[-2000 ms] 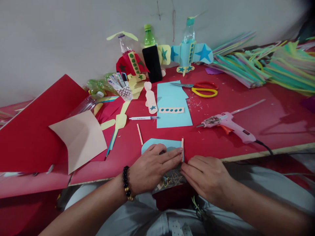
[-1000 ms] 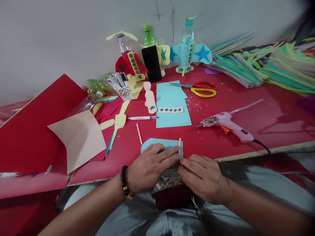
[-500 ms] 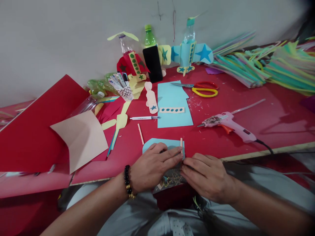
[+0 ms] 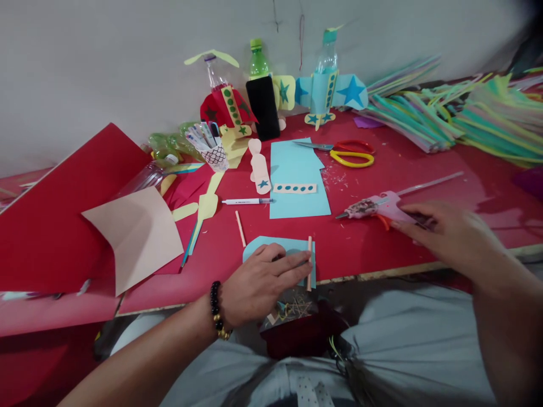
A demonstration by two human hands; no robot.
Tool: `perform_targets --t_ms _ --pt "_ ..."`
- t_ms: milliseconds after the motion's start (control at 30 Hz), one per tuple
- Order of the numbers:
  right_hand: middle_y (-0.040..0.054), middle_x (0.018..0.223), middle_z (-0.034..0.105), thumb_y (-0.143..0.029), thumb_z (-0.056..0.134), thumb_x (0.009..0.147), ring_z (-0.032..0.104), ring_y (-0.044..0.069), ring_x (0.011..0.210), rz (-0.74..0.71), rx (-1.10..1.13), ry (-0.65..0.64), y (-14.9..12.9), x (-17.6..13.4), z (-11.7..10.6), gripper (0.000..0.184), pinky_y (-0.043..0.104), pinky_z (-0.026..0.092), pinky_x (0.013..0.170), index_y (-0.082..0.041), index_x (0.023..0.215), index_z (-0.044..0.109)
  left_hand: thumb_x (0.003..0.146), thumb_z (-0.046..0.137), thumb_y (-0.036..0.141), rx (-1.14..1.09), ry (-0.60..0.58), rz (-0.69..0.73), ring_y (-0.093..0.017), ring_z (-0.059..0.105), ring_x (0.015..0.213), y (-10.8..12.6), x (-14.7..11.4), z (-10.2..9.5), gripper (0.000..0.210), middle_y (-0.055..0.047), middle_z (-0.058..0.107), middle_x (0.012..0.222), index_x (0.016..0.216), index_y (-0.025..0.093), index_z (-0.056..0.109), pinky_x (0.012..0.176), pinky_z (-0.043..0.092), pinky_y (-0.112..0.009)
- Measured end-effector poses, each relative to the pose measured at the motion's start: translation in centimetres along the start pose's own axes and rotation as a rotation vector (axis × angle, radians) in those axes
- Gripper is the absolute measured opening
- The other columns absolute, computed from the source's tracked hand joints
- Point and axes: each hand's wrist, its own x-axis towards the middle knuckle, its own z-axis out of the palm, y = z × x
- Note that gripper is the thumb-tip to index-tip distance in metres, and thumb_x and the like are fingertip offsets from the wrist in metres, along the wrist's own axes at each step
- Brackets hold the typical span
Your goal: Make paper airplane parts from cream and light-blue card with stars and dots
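Observation:
My left hand (image 4: 258, 282) lies over a light blue paper piece (image 4: 292, 244) at the table's front edge, its fingers stretched out flat. Its fingertips touch a thin peach paper strip (image 4: 309, 268) standing lengthwise along the paper's right side. Off to the right, my right hand (image 4: 441, 240) is closed around the handle of a pink hot glue gun (image 4: 373, 207), which rests on the table with its nozzle pointing left. A clear glue stick (image 4: 432, 183) sticks out of its back end. A second peach strip (image 4: 240, 229) lies left of the blue paper.
Scissors (image 4: 352, 158) and a dotted strip (image 4: 294, 188) lie on blue sheets (image 4: 297, 206). A marker (image 4: 246, 201) and peach sheet (image 4: 139, 232) are left. Behind stand decorated bottles (image 4: 324, 85), a black phone (image 4: 263, 107) and a pen cup (image 4: 215, 157). Coloured strips (image 4: 424, 121) pile up right.
My right hand has left the blue paper and moved right onto the glue gun's handle. My left hand stays on the paper, and the peach strip there now shows along its length.

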Motion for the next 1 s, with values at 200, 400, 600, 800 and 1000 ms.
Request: perform_targets --t_ms 200,400,600,800,1000 --pt "0.0103 0.099 0.071 -0.049 0.061 0.076 0.064 0.022 0.077 0.026 0.121 -0.130 0.4 0.7 -0.2 0.046 0.031 0.045 0.065 -0.016 0.108 0.066 0.089 0.040 0.009 -0.005 -0.005 -0.001 -0.021 0.041 0.110 0.1 0.1 0.0 0.053 0.002 0.030 0.152 0.140 0.021 0.038 0.098 0.032 -0.037" --pt "0.0089 0.098 0.069 -0.031 0.066 0.068 0.062 0.021 0.078 0.153 0.142 -0.155 0.8 0.8 -0.3 0.038 0.030 0.044 0.064 -0.017 0.103 0.066 0.088 0.042 0.009 0.004 0.006 0.000 -0.021 0.042 0.112 0.0 -0.1 0.2 0.054 0.002 0.029 0.152 0.140 0.022 0.038 0.099 0.032 -0.037" --pt "0.0043 0.079 0.066 -0.029 0.069 0.068 0.059 0.014 0.064 0.350 0.829 -0.226 -0.7 -0.2 -1.0 0.033 0.024 0.045 0.053 -0.021 0.099 0.061 0.095 0.040 0.021 0.017 0.062 0.006 -0.020 0.045 0.114 0.1 0.0 0.5 0.042 -0.004 0.038 0.147 0.137 0.020 0.041 0.098 0.034 -0.039" --pt "0.0036 0.083 0.065 -0.023 0.080 0.057 0.060 0.013 0.061 0.373 1.151 -0.165 -2.4 -0.9 -1.3 0.044 0.023 0.050 0.056 -0.022 0.099 0.064 0.095 0.042 0.022 0.007 0.075 -0.034 -0.021 0.048 0.110 0.5 0.2 0.3 0.042 -0.007 0.041 0.145 0.137 0.022 0.041 0.092 0.038 -0.038" --pt "0.0043 0.070 0.064 -0.024 0.075 0.063 0.060 0.016 0.059 0.355 1.221 -0.208 -3.5 -1.6 -1.9 0.024 0.026 0.047 0.052 -0.020 0.084 0.064 0.097 0.036 0.024 -0.011 0.070 -0.073 -0.021 0.047 0.107 0.8 0.7 0.1 0.039 -0.003 0.039 0.147 0.135 0.021 0.044 0.092 0.037 -0.038"
